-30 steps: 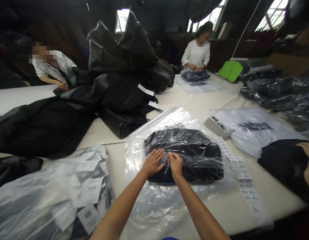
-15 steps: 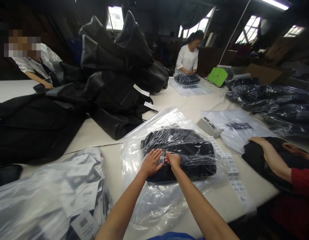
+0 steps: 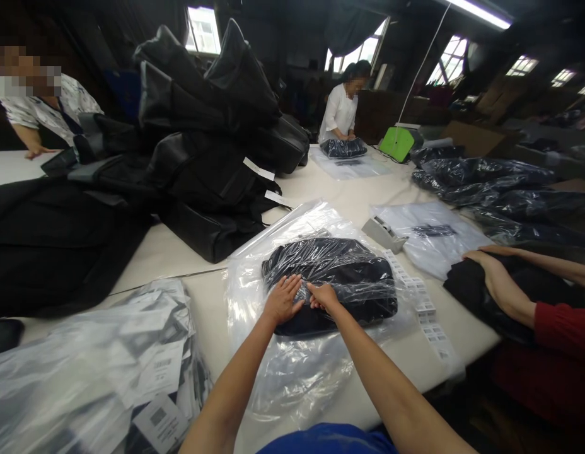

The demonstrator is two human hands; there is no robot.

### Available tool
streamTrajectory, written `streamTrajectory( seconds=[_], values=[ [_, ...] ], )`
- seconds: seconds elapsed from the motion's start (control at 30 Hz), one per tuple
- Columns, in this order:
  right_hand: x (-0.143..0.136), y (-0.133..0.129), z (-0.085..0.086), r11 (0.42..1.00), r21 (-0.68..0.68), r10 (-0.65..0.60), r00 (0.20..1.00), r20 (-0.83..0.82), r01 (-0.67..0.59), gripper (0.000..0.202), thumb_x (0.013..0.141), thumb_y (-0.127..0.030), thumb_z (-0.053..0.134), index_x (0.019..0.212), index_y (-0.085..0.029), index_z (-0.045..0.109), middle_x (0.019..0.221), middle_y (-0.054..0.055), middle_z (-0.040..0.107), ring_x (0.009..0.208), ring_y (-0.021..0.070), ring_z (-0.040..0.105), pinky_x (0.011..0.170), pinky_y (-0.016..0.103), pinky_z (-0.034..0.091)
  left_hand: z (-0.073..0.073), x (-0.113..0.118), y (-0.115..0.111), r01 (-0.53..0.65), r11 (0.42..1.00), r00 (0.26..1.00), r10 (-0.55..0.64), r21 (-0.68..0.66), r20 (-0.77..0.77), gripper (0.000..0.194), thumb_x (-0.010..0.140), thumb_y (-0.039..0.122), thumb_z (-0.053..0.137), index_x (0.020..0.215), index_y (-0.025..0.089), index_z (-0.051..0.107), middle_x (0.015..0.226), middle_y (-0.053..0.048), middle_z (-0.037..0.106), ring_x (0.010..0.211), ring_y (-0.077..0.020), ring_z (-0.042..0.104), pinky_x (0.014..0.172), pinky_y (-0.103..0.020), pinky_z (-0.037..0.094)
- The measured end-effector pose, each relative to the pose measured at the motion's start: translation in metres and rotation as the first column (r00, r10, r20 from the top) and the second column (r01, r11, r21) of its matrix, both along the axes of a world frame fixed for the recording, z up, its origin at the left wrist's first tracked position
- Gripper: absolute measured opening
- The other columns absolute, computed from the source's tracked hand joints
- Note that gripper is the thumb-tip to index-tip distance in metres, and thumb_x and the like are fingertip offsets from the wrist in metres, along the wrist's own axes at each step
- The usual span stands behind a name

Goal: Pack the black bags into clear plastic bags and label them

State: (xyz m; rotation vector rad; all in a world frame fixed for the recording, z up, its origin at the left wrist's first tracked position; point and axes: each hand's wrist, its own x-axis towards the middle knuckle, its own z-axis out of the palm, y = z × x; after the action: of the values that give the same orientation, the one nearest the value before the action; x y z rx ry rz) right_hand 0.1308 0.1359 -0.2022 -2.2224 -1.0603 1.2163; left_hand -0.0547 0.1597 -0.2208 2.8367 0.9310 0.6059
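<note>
While the left hand (image 3: 283,301) lies flat, fingers slightly spread, on the film over a black bundle (image 3: 342,268), the right hand (image 3: 323,296) rests just beside it with its fingers curled under, so I cannot tell whether they pinch the clear plastic (image 3: 285,372) or only press on it. The bundle sits on the near part of the table (image 3: 214,328), with plastic around and beneath it; glare and creases blur its details, and both hands cover part of its near left side. Right of it runs a strip of labels (image 3: 427,312), their print too small to read, with a grey dispenser (image 3: 384,233) just beyond. A co-worker's red sleeve (image 3: 564,325) is cut off by the right edge, the arms reaching over a black item (image 3: 469,293) they partly hide. At left, a cloudy sack of printed cards (image 3: 150,366) runs out of frame, as do the dark bags (image 3: 60,233) behind it.
</note>
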Motion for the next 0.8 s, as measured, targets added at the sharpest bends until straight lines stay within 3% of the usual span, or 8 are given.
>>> streamTrajectory(
  seconds=[0.23,0.33,0.43,0.53,0.57,0.63,0.7,0.8],
  values=[
    [-0.006,-0.03,0.0,1.0,0.01,0.019,0.999,-0.033,-0.019,0.056,0.089,-0.052,0.052,0.044,-0.018,0.054,0.038,0.003,0.056,0.036,0.0092,0.049,0.042,0.019,0.036,0.002,0.0,0.001,0.016,1.0,1.0,-0.016,0.0,-0.003,0.062,0.095,0.044,0.046,0.147,0.014,0.033,0.153,-0.013,0.037,0.143,-0.0267,0.032,0.118,-0.05,0.026],
    [-0.001,-0.043,0.008,0.993,-0.05,0.1,0.988,-0.121,-0.107,0.049,0.081,-0.044,0.065,0.042,-0.018,0.054,0.035,0.002,0.054,0.034,0.009,0.046,0.039,0.019,0.033,0.007,0.0,0.0,0.02,1.0,1.0,-0.02,0.004,-0.001,0.062,0.095,0.043,0.046,0.148,0.015,0.032,0.153,-0.013,0.038,0.142,-0.0275,0.033,0.118,-0.051,0.026],
    [0.023,-0.068,0.023,0.974,-0.1,0.17,0.944,-0.283,-0.205,0.035,0.072,-0.039,0.074,0.051,-0.016,0.061,0.041,0.003,0.059,0.033,0.0084,0.044,0.036,0.019,0.028,0.011,0.001,-0.001,0.023,1.0,0.999,-0.022,0.021,-0.028,0.061,0.096,0.041,0.045,0.15,0.019,0.028,0.154,-0.011,0.035,0.143,-0.0267,0.031,0.118,-0.051,0.027],
    [0.078,-0.088,0.043,0.974,0.031,0.209,0.838,-0.505,-0.224,0.034,0.074,-0.049,0.071,0.074,-0.015,0.07,0.053,0.002,0.066,0.035,0.0061,0.042,0.036,0.017,0.025,0.012,0.002,-0.001,0.034,0.997,0.995,-0.028,0.065,-0.095,0.059,0.096,0.04,0.046,0.15,0.028,0.027,0.157,-0.007,0.03,0.144,-0.027,0.03,0.117,-0.05,0.028],
    [0.104,-0.089,0.05,0.98,0.106,0.198,0.825,-0.529,-0.167,0.038,0.075,-0.052,0.068,0.08,-0.015,0.07,0.056,0.002,0.067,0.036,0.0058,0.042,0.037,0.017,0.025,0.011,0.003,0.0,0.039,0.995,0.993,-0.029,0.087,-0.11,0.059,0.095,0.04,0.047,0.15,0.03,0.028,0.158,-0.007,0.028,0.143,-0.0276,0.031,0.116,-0.05,0.028],
    [0.163,-0.082,0.06,0.96,0.27,0.055,0.902,-0.429,0.07,0.045,0.075,-0.058,0.065,0.086,-0.014,0.07,0.06,0.004,0.069,0.039,0.0067,0.044,0.039,0.017,0.028,0.008,0.004,0.002,0.049,0.989,0.991,-0.031,0.137,-0.129,0.059,0.094,0.041,0.049,0.149,0.032,0.031,0.158,-0.006,0.027,0.142,-0.0286,0.033,0.116,-0.05,0.027],
    [0.23,-0.062,0.065,0.849,0.429,-0.216,0.944,-0.251,0.308,0.051,0.076,-0.06,0.059,0.09,-0.013,0.069,0.067,0.006,0.07,0.044,0.0089,0.049,0.042,0.019,0.034,0.005,0.005,0.006,0.06,0.977,0.987,-0.028,0.205,-0.155,0.059,0.092,0.042,0.05,0.148,0.033,0.033,0.158,-0.005,0.027,0.141,-0.0287,0.035,0.117,-0.05,0.024],
    [0.329,-0.017,0.063,0.697,0.564,-0.485,0.871,-0.085,0.443,0.055,0.078,-0.06,0.052,0.104,-0.013,0.065,0.087,0.01,0.071,0.057,0.0126,0.057,0.051,0.023,0.042,0.001,0.004,0.012,0.089,0.953,0.978,-0.029,0.288,-0.206,0.057,0.09,0.042,0.051,0.145,0.035,0.038,0.156,-0.004,0.033,0.139,-0.027,0.038,0.12,-0.047,0.017]
  ],
)
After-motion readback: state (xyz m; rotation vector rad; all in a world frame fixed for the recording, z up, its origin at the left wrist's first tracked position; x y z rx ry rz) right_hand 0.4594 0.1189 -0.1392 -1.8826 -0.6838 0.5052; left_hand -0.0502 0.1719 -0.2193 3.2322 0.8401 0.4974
